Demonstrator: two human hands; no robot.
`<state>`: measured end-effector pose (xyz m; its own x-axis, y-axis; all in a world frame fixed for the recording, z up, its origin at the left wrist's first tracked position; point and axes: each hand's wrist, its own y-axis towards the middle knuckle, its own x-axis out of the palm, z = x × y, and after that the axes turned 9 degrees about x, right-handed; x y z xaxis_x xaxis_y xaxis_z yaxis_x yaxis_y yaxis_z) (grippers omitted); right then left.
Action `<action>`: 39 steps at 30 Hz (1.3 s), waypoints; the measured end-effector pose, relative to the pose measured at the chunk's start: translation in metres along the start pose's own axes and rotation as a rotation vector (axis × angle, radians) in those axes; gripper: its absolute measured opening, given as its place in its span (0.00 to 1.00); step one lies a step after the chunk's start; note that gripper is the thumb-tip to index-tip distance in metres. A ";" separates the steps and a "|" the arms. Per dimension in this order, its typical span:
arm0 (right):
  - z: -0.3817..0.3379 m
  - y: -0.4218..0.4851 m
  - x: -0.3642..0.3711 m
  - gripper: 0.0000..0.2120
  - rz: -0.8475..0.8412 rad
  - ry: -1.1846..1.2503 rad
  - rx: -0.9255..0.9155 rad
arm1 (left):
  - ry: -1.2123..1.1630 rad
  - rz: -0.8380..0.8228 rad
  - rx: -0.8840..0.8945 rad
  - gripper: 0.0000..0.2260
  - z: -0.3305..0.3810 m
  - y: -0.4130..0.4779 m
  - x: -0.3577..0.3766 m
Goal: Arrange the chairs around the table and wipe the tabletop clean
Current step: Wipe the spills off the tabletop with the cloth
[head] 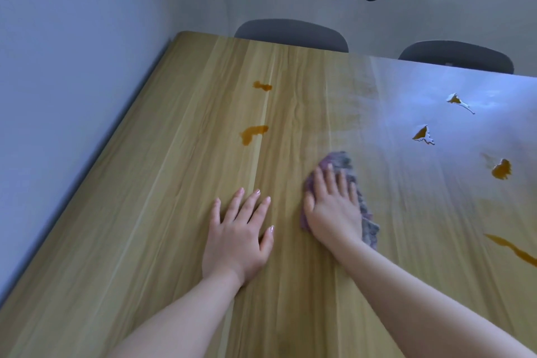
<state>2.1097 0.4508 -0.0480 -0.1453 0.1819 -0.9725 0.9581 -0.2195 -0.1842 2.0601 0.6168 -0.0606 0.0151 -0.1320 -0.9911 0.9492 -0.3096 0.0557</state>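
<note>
Now mid-wipe, w/ both chairs (290,36) seemingly tucked in at the far edge. Pressing cloth (338,161) flat to tabletop (145,241) w/ R hand (331,206), fingers straight & close together on top of it, not curled round it. Bracing just beside it w/ L hand (241,229), palm down, fingers spread wide on bare wood, holding nothing. Cloth position: approx mid-table, w/ amber spills (252,134) ahead-left, more off to the right in the glare, plus a long streak (511,248) near the right edge. To do it well: hold palm weight even, sweep in overlapping passes toward each puddle, gather liquid inward rather than smearing outward, refold to a dry face once soaked. Prob best to lift L hand clear before passing left, & to check the glare zone from another angle for missed film.
</note>
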 end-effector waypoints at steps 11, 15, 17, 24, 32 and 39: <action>-0.010 0.008 -0.001 0.28 -0.011 0.068 0.083 | -0.011 -0.174 0.038 0.22 -0.005 0.006 -0.012; -0.020 -0.011 0.002 0.33 -0.015 -0.056 -0.524 | -0.079 -0.020 -0.021 0.20 -0.039 0.035 -0.031; -0.007 0.021 -0.002 0.32 -0.060 -0.064 -0.439 | -0.006 -0.136 -0.122 0.24 -0.061 0.046 -0.036; -0.052 0.048 -0.001 0.28 -0.020 0.051 0.139 | 0.014 -0.198 -0.221 0.33 -0.076 0.043 -0.016; -0.050 0.116 -0.017 0.27 0.006 0.051 0.066 | -0.005 -0.176 -0.209 0.35 -0.078 0.045 -0.015; -0.117 0.084 0.003 0.24 -0.008 -0.006 -0.455 | 0.000 -0.159 -0.213 0.37 -0.080 0.045 -0.014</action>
<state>2.2191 0.5448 -0.0493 -0.1530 0.1758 -0.9725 0.9677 0.2260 -0.1114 2.1278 0.6805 -0.0534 -0.1392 -0.0974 -0.9855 0.9845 -0.1212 -0.1270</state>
